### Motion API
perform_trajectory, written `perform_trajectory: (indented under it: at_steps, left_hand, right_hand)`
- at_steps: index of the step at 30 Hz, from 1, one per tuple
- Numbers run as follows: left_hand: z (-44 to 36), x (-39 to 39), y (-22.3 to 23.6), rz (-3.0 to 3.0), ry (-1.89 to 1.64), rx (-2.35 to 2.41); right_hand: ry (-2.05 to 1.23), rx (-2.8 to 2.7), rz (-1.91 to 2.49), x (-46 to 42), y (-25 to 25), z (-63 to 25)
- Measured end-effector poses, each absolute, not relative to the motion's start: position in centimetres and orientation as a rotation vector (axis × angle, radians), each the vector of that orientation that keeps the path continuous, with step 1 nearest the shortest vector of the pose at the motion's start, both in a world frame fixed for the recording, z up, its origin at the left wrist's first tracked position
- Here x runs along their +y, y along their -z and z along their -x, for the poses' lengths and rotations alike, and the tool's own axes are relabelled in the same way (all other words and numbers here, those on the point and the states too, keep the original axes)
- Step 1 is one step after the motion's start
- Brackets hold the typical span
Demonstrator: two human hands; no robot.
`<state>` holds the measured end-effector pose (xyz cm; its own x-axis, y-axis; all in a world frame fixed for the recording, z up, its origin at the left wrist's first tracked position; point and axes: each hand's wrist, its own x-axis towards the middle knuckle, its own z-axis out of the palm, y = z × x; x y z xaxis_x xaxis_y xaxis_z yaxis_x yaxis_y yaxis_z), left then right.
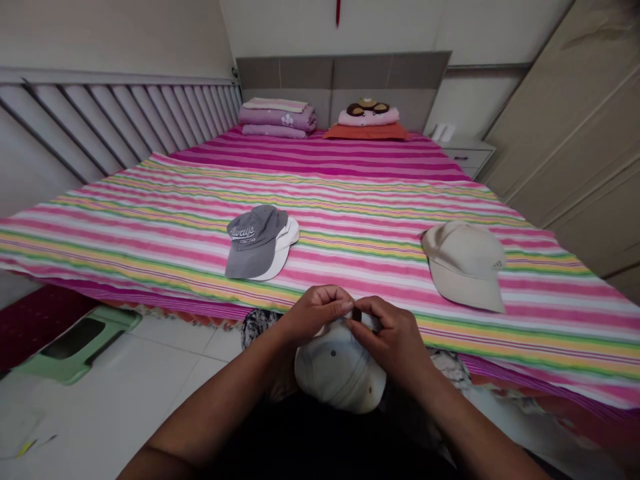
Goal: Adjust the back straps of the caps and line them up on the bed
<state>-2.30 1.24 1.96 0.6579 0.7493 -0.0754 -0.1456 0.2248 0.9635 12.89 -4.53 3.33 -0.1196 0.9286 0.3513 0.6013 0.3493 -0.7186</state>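
Note:
A white baseball cap (336,368) sits crown-up in front of me, below the bed's edge, with its eyelets showing. My left hand (316,313) and my right hand (387,343) both pinch its back edge, where a small dark part shows between my fingers. On the striped bedsheet (350,267), a grey cap with "Always" lettering (255,241) lies on top of a white cap (286,239). A beige cap (465,267) lies farther right. My hands touch neither of these.
A green plastic stool (75,345) and a dark red mat (35,327) are on the tiled floor at left. Folded pink bedding (277,119) and a pillow (367,121) lie at the headboard. A metal bed rail (110,120) runs along the left, a wardrobe (575,147) stands right.

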Motion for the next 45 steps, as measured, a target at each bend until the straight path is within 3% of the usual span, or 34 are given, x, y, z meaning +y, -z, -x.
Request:
perform_trajectory:
  at_steps: [7, 17, 23, 28, 45]
  left_hand:
    - [3.0, 1.2, -2.1, -1.171, -0.718, 0.602]
    - [3.8, 3.2, -2.8, -1.244, -0.856, 0.574]
    - [3.2, 4.0, -5.1, -1.528, -0.297, 0.593]
    - [2.8, 3.9, -4.1, -1.448, -0.149, 0.576]
    - [1.8, 3.9, -2.9, -1.238, -0.305, 0.591]
  right_hand:
    - [-0.351, -1.852, 1.371, -4.9, -3.3, -13.0]
    - [-0.62, -1.774, 1.418, -4.4, -3.6, -13.2]
    - [-0.991, -1.624, 1.359, -4.0, -3.6, -13.0]
    - [-1.439, -1.235, 1.143, -3.9, -3.2, -13.5]
    - [-1.491, -1.006, 1.052, -2.7, -3.5, -14.3]
